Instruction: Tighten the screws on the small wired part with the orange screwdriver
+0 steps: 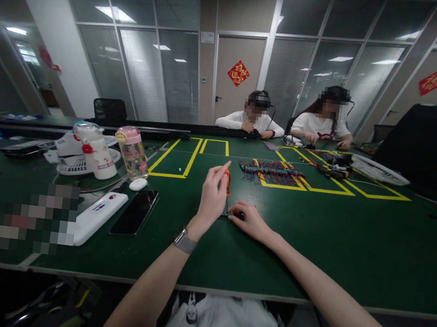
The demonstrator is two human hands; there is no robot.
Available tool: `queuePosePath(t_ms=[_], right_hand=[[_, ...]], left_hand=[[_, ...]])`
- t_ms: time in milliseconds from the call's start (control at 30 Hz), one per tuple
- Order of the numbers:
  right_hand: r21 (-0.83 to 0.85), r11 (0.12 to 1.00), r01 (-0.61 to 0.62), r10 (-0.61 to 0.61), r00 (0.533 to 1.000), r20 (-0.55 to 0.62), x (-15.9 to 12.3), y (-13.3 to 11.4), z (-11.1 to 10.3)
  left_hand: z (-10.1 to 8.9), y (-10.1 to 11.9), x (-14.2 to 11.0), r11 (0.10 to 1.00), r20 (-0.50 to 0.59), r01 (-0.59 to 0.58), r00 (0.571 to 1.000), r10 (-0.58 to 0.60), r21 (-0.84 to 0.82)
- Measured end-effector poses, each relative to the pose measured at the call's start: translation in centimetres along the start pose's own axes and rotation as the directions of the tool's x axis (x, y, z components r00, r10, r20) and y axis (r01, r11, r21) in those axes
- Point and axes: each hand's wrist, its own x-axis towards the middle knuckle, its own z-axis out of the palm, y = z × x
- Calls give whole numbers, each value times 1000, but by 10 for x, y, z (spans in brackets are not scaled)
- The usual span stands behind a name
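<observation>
My left hand (215, 192) is closed around the orange handle of a screwdriver (229, 183), its fingers pointing up along it. The screwdriver stands nearly upright, with its thin shaft running down to a small green circuit board (225, 214) on the table. At the board's right side, the fingertips of my right hand (249, 219) pinch its edge. A small black part shows under that hand; what it is I cannot make out. Beyond my hands lies a row of green circuit boards with red and blue wires (271, 171).
On the left of the green table (332, 241) are a phone (135, 211), a white power bank (101, 218), a white earbud case (138, 184) and two bottles (132, 153). Yellow tape (169, 175) marks rectangles. Two people sit across, and a white tray (380, 170) lies far right.
</observation>
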Motion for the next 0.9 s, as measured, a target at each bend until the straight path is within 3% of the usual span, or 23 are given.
queuePosePath(t_ms=[100, 267, 467, 600, 767, 900], right_hand=[[-2, 1000, -1, 1, 1000, 0, 0, 1, 0], [0, 1000, 4, -4, 1000, 0, 0, 4, 2], [5, 1000, 1, -1, 1000, -2, 0, 1, 0], [5, 1000, 3, -3, 1000, -1, 0, 1, 0], [2, 1000, -5, 5, 1000, -1, 0, 2, 1], [-1, 1000, -4, 4, 1000, -5, 0, 2, 1]], left_hand=[[0, 0, 0, 1000, 10, -19, 1000, 20, -16], [0, 1, 1, 997, -61, 7, 998, -2, 72], [1, 0, 1, 996, 9, 5, 1000, -4, -85], [-1, 0, 1, 998, -55, 62, 997, -63, -5], [1, -1, 1, 993, 26, 41, 999, -38, -111], [0, 2, 0, 1000, -22, 13, 1000, -13, 12]])
